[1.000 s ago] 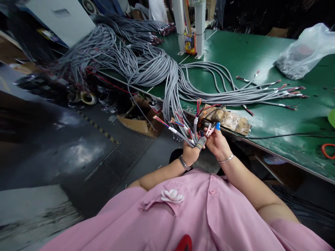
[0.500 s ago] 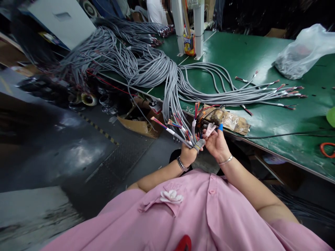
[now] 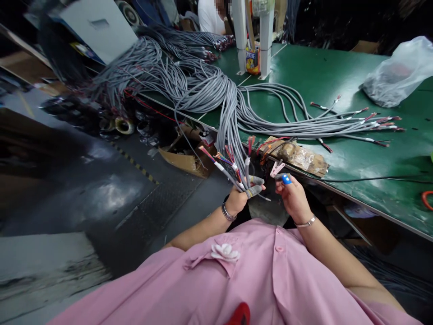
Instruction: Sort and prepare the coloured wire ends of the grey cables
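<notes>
My left hand (image 3: pixel 237 199) is closed around several grey cables (image 3: pixel 223 168), their stripped ends fanning out in red, blue and orange wires. Grey covers sit on its thumb and finger. One thin cable end (image 3: pixel 266 198) with a pale tip pokes out to the right below its fingertips. Apart from it, on the right, my right hand (image 3: pixel 293 198) has its fingers curled in a pinch, with blue tape on one digit; whatever lies between the fingertips is too small to make out. Just above those fingertips is a pink clothespin (image 3: pixel 277 169) by the bench edge.
A taped cardboard piece (image 3: pixel 306 159) lies along the edge of the green bench (image 3: pixel 321 72). Thick bundles of grey cable (image 3: pixel 203 92) spread across it. A plastic bag (image 3: pixel 395 74) and orange-handled scissors (image 3: pixel 426 198) are at right. An open carton (image 3: pixel 182 158) stands below; another person sits behind.
My right hand has drawn away from the left and its fingers have curled in. The thin cable end now shows beside my left fingers. The view has shifted slightly.
</notes>
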`<control>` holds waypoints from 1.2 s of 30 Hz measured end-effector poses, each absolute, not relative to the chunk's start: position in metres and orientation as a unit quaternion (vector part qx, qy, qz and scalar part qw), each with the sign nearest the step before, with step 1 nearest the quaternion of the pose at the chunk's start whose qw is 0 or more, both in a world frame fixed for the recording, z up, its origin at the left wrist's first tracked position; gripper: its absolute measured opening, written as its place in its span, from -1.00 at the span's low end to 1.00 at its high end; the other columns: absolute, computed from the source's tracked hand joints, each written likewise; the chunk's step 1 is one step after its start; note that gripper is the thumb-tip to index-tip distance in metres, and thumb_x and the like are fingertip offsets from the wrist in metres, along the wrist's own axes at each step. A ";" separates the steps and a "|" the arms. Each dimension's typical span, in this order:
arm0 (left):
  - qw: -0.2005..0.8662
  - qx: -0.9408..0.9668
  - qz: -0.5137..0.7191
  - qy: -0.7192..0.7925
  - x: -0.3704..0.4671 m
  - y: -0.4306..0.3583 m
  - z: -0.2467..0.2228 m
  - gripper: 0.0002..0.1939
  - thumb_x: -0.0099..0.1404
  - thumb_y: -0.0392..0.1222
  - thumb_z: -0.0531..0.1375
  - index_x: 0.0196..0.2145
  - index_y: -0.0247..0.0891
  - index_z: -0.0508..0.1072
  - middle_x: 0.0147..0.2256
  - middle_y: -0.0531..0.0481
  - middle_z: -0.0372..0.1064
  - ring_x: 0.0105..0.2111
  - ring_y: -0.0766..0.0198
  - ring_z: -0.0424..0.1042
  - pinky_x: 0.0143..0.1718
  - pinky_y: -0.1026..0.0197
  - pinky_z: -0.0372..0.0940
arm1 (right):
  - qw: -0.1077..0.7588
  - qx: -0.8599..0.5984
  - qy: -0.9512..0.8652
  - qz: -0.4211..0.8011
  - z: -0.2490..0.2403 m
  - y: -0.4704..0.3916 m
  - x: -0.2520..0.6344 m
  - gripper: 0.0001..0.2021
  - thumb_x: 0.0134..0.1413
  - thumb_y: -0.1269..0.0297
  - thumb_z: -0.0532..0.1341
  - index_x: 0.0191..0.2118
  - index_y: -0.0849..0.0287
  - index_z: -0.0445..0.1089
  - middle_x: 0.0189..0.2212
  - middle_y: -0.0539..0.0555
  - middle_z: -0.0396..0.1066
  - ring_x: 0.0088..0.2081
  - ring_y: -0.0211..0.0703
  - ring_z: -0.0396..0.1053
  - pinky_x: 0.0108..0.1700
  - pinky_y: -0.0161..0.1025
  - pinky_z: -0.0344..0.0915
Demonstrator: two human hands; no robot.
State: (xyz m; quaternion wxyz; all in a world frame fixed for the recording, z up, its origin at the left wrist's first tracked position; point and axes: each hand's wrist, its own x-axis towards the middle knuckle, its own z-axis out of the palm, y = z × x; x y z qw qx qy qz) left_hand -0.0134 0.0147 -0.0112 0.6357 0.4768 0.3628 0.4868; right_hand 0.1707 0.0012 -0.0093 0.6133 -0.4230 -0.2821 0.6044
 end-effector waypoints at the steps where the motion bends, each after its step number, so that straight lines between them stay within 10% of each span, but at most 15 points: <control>1: 0.642 0.474 0.485 0.357 -0.014 0.014 -0.010 -0.69 0.12 -0.16 0.37 -0.16 -0.26 0.55 -0.31 -0.07 0.56 -0.28 0.20 0.54 -0.21 0.20 0.39 | 0.613 -0.433 -0.322 0.578 -0.005 -0.003 0.170 -0.81 0.07 0.12 0.31 -0.34 0.14 0.46 -0.52 -0.05 0.37 -0.52 -0.35 0.24 -0.43 -0.36 0.22; 15: 0.630 0.344 0.617 0.323 -0.015 0.015 0.032 -0.66 0.13 0.03 0.31 -0.24 -0.26 0.51 -0.36 -0.05 0.50 -0.35 0.28 0.49 -0.26 0.23 0.36 | 0.433 -0.429 -0.717 0.339 0.010 -0.012 0.125 -0.62 0.02 0.37 0.27 0.01 0.05 0.35 -0.15 0.11 0.37 -0.27 -0.12 0.32 -0.23 -0.17 0.31; 36: 0.627 0.396 0.586 0.328 -0.039 0.011 0.017 -0.71 0.12 0.03 0.34 -0.34 -0.27 0.57 -0.25 -0.12 0.53 -0.21 0.15 0.48 -0.19 0.15 0.38 | 0.350 -0.395 -0.805 0.271 0.005 0.005 0.129 -0.76 0.14 0.43 0.10 -0.10 0.04 0.35 -0.01 0.15 0.31 -0.10 -0.05 0.35 -0.09 -0.12 0.33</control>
